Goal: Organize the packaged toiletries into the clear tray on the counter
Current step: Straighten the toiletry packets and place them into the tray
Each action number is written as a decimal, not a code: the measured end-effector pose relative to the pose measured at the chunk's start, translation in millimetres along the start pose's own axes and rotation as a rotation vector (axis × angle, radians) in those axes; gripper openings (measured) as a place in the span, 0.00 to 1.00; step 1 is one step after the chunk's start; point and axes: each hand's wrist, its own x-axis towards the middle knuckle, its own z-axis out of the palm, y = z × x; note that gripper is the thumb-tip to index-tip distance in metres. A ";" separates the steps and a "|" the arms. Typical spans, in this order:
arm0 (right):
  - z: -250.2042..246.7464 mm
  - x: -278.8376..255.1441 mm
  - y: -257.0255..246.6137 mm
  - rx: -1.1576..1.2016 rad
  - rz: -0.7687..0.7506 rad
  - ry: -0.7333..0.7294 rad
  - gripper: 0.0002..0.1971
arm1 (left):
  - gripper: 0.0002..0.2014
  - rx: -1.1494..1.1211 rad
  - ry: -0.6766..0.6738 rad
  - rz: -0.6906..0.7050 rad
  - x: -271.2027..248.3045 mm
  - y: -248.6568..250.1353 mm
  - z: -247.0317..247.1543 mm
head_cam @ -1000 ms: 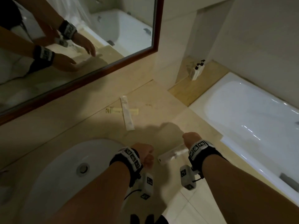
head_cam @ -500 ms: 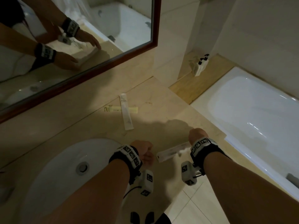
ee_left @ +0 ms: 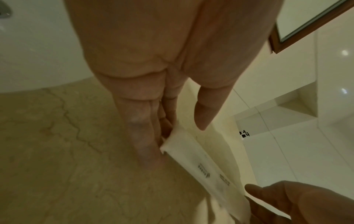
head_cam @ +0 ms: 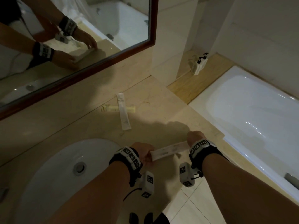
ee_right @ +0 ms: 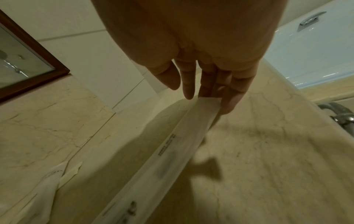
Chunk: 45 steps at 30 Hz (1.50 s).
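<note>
Head view: one white packet (head_cam: 169, 150) is pinched at its ends by left hand (head_cam: 141, 151) and right hand (head_cam: 195, 137), lower centre; two packets (head_cam: 123, 110) remain mid-frame; no tray is seen.

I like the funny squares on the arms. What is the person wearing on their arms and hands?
Both arms are bare, with no sleeves, and the left hand and right hand wear no gloves. Each wrist has a black wristband covered with white tiles printed with black square patterns. A small white camera box with the same patterns hangs under each wrist. A thin black cable loops from the left one.
</note>
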 end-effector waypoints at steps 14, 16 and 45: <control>-8.1 -41.4 -73.6 0.714 0.051 -0.098 0.10 | 0.09 -0.270 0.094 0.367 -51.3 5.0 -64.8; -11.4 -58.3 -96.0 0.879 0.069 -0.188 0.09 | 0.14 -0.331 0.122 0.433 -70.1 9.4 -82.6; 94.3 -442.4 -403.3 0.960 -0.766 -1.030 0.06 | 0.21 -0.956 0.490 0.610 -391.6 -151.1 -367.5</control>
